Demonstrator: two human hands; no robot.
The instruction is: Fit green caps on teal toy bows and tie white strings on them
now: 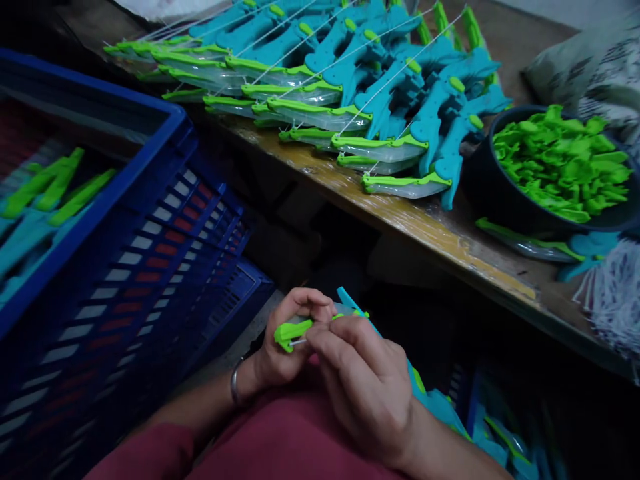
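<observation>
In front of my body, my left hand (287, 340) is closed round the green limb of a toy crossbow (294, 331). A short white string (299, 342) comes out at the limb's green tip. Close against it, my right hand (363, 373) pinches at that string, with its fingertips partly hidden. The crossbow's teal body passes behind the right hand and shows again near the forearm. Much of the crossbow is covered by both hands.
Rows of teal and green toy crossbows with white strings cover the workbench (450, 247). A dark bucket (480, 167) of green plastic parts and a bundle of white strings (615, 293) are at right. Blue crates (165, 153) stand at left, one holding crossbows.
</observation>
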